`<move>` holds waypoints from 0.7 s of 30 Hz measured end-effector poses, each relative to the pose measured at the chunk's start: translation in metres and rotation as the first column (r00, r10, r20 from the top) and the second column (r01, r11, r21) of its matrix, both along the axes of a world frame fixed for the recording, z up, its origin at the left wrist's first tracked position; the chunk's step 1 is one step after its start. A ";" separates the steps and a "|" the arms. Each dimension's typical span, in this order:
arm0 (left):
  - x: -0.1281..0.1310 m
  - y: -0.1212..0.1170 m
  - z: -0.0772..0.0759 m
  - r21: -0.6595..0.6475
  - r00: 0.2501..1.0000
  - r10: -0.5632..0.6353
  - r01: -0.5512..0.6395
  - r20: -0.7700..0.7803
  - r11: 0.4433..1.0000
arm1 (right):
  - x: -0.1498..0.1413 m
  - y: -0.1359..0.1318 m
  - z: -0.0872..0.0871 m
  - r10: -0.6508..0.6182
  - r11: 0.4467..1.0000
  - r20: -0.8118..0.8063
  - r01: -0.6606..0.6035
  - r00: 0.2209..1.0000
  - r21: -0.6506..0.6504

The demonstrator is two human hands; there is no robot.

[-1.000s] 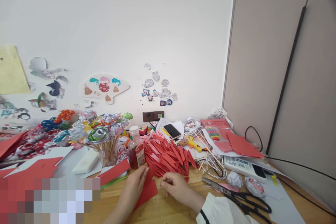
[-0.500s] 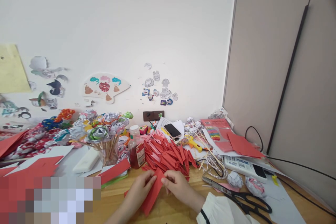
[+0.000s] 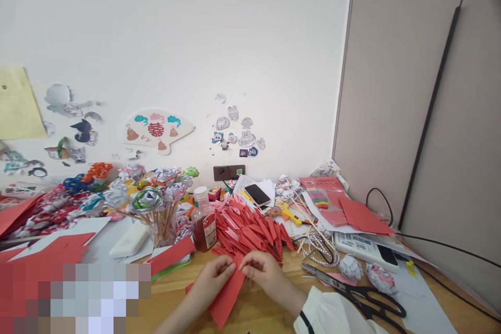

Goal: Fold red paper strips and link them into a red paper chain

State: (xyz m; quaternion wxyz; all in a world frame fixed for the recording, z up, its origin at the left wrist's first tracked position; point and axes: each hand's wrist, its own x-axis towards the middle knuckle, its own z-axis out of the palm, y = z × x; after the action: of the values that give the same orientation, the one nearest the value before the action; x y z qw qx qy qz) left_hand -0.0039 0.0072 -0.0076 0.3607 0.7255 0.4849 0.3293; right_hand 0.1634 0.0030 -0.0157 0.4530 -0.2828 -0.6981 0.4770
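Note:
A piece of red paper (image 3: 228, 297) slants between my hands above the wooden table, its lower end pointing toward me. My left hand (image 3: 216, 275) pinches its left edge between thumb and fingers. On the other side, my right hand (image 3: 261, 271) is closed at the paper's upper right edge, thumb against fingertips. Just beyond both hands lies a heap of folded red paper pieces (image 3: 250, 227). Another bit of red paper shows partly behind my left wrist.
Black-handled scissors (image 3: 354, 292) lie right of my right sleeve, near crumpled paper balls (image 3: 350, 267) and a bead string (image 3: 319, 249). A bottle of red liquid (image 3: 204, 227) stands behind my left hand. Further back are a phone (image 3: 257, 194), a yellow glue gun (image 3: 289, 214) and paper flowers (image 3: 146, 198).
My right hand has shifted slightly at the paper's upper edge, its fingers rising a little. The paper's lower end has tilted a bit nearer to me. My left hand keeps its grip.

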 end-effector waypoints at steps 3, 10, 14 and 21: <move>-0.002 0.003 -0.002 -0.078 0.997 -0.010 0.015 0.073 0.997 | 0.000 0.000 0.000 0.079 0.996 -0.036 -0.080 0.996 -0.044; -0.005 0.002 -0.001 -0.157 0.989 -0.050 0.072 0.141 0.985 | 0.001 0.002 -0.002 0.053 0.999 0.048 -0.052 0.997 -0.015; -0.005 0.001 0.001 -0.086 0.997 -0.053 0.057 0.047 0.995 | 0.003 0.005 0.000 -0.050 0.990 0.129 0.032 0.990 0.136; 0.001 -0.003 -0.008 -0.026 0.990 -0.112 0.110 -0.083 0.994 | -0.002 0.009 -0.010 -0.139 0.983 0.181 0.115 0.973 0.141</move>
State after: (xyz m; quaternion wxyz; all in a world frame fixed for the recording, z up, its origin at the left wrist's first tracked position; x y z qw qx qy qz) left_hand -0.0028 0.0041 -0.0153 0.3653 0.7607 0.4622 0.2725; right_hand 0.1614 0.0119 -0.0256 0.4311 -0.3414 -0.7481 0.3715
